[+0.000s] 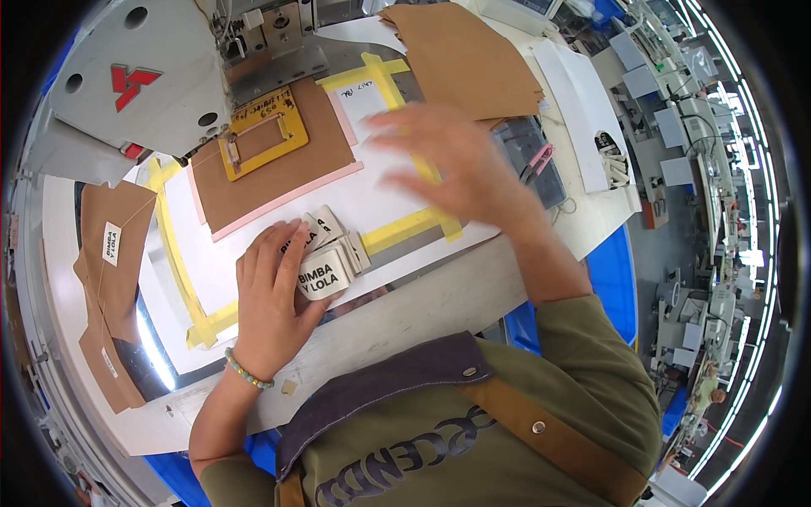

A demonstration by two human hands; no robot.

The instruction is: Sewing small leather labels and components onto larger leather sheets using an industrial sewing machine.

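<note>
My left hand (277, 287) closes round a small stack of white labels with black print (324, 275), just above the front of the white work board (287, 241). A few of the labels fan out at the top of the stack. My right hand (452, 165) is in the air over the board's right part, blurred by motion, its fingers stretched apart with nothing visible in them. Beyond my left hand lies a brown panel (325, 156) between pink edge strips (291, 200). On the panel rests a yellow clamp frame (297, 135), under the sewing machine head (139, 80).
At the left, brown pieces (118, 279) with white labels on them hang together by a thread. A stack of brown panels (465, 59) lies at the back. Pink-handled snips (538, 160) sit in a tray on the right, near a white sheet (579, 114). A blue bin (612, 279) stands below the table.
</note>
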